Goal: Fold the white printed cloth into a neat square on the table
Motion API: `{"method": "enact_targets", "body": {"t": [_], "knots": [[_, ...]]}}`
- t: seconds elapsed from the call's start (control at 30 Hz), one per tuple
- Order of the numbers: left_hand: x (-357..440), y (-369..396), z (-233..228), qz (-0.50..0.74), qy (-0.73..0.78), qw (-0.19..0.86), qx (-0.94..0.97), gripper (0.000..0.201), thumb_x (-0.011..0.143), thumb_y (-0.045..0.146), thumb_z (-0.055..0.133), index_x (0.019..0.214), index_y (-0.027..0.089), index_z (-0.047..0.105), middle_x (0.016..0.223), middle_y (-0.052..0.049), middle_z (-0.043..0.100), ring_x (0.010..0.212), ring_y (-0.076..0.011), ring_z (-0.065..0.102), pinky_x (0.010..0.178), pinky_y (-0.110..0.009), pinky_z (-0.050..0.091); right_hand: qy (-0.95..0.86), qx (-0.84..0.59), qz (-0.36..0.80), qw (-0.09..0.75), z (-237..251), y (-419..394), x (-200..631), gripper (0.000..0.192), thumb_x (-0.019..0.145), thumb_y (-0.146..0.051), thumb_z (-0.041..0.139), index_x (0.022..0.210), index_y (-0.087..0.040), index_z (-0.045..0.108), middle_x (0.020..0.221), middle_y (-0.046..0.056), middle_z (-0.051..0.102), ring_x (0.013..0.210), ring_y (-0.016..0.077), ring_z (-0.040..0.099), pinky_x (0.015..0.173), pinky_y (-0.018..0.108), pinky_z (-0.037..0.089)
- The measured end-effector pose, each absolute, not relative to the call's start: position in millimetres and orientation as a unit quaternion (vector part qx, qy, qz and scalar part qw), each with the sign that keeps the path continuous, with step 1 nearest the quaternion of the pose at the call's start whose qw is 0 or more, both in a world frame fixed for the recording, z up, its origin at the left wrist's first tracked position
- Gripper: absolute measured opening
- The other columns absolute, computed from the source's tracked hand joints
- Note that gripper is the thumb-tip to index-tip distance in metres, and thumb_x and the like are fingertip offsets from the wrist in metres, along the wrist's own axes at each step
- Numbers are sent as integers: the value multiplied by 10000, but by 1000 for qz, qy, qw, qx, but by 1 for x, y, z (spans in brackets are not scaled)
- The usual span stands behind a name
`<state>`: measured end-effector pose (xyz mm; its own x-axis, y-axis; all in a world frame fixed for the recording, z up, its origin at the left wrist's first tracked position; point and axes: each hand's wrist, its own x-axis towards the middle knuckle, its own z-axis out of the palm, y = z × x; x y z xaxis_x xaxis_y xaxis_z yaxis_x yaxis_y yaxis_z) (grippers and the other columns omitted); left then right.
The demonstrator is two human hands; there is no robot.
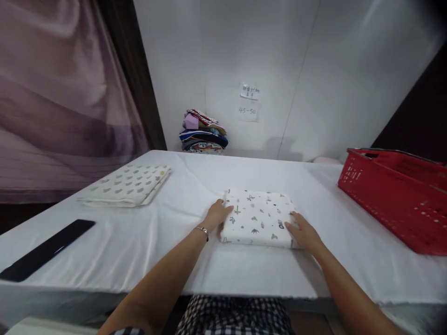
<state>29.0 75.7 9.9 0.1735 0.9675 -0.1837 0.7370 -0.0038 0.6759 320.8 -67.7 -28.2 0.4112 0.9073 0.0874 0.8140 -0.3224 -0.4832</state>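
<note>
A folded white cloth with small leaf prints [257, 217] lies flat on the white-covered table [174, 251], between the two hands. The left hand [217, 215] presses against its left edge, fingers [226, 210] extended and laid on the fabric, not clenched. The right hand [303, 232] rests at the near right corner, fingers [290, 226] spread flat on top. Well left of the left fingers lies another folded cloth with grey spots [127, 185], and nearer, a black flat bar [45, 250]. Far right of the right fingers stands a red plastic basket [394, 195]. Beyond, against the wall, sits a stack of coloured fabrics [203, 132].
</note>
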Motion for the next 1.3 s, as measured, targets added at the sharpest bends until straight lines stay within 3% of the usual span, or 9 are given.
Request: {"method": "enact_targets", "body": {"t": [0.27, 0.47, 0.57, 0.63, 0.7, 0.8, 0.93, 1.13, 1.3], "knots": [[13, 61, -7, 233, 602, 401, 650, 659, 740, 458, 606, 1283, 159, 382, 1130, -141, 611, 981, -249, 601, 777, -301, 441, -533, -799, 75, 269, -24, -68, 316, 640, 819, -486, 428, 1363, -153, 379, 1342, 103, 472, 1199, 256, 458, 994, 380, 358], [18, 7, -10, 289, 547, 540, 572, 722, 729, 411, 636, 1315, 172, 290, 859, -71, 674, 526, -144, 594, 465, -245, 430, -593, -747, 109, 280, -16, -14, 354, 685, 755, -483, 553, 1363, -217, 384, 1295, 73, 524, 1145, 255, 503, 953, 356, 385], [16, -10, -10, 262, 527, 575, 568, 729, 742, 427, 608, 1332, 188, 252, 732, -22, 656, 449, -132, 563, 401, -225, 389, -585, -761, 112, 258, -11, 9, 363, 704, 748, -516, 550, 1364, -220, 380, 1214, 71, 578, 1027, 249, 568, 894, 353, 416], [6, -6, -9, 270, 550, 534, 583, 697, 758, 481, 570, 1319, 183, 283, 710, -9, 642, 462, -131, 562, 422, -230, 400, -551, -786, 114, 257, -10, 13, 364, 705, 771, -559, 493, 1367, -201, 373, 1196, 81, 584, 981, 247, 586, 865, 357, 428], [-5, 8, -6, 297, 588, 430, 618, 608, 772, 531, 523, 1248, 175, 392, 747, -19, 638, 536, -139, 581, 496, -247, 432, -515, -807, 114, 266, -12, 7, 363, 696, 805, -579, 415, 1370, -175, 364, 1213, 102, 571, 1002, 252, 581, 868, 362, 426], [-13, 36, 0, 308, 606, 285, 676, 490, 799, 533, 478, 1129, 172, 514, 970, -67, 632, 798, -177, 608, 708, -283, 455, -474, -828, 101, 280, -17, -13, 363, 709, 824, -578, 366, 1380, -139, 342, 1235, 139, 552, 1070, 267, 555, 894, 367, 414], [2, 65, 5, 245, 579, 240, 740, 463, 816, 516, 454, 1093, 164, 574, 1170, -93, 573, 1003, -207, 558, 844, -286, 406, -432, -844, 103, 300, -24, -34, 362, 768, 790, -597, 416, 1392, -130, 319, 1217, 160, 558, 1077, 288, 554, 897, 387, 421], [20, 76, 6, 159, 572, 214, 776, 366, 861, 427, 380, 999, 188, 621, 1052, -78, 645, 969, -223, 573, 781, -291, 395, -406, -806, 160, 400, -35, -22, 354, 794, 685, -475, 597, 1378, -179, 345, 1286, 122, 517, 1145, 280, 510, 926, 373, 433], [25, 53, 7, 141, 571, 212, 781, 335, 842, 438, 406, 792, 186, 622, 842, -68, 662, 767, -206, 589, 620, -272, 370, -383, -795, 142, 449, -23, 29, 363, 781, 651, -331, 619, 1363, -141, 360, 1341, 134, 456, 1155, 279, 498, 959, 359, 409]]}}
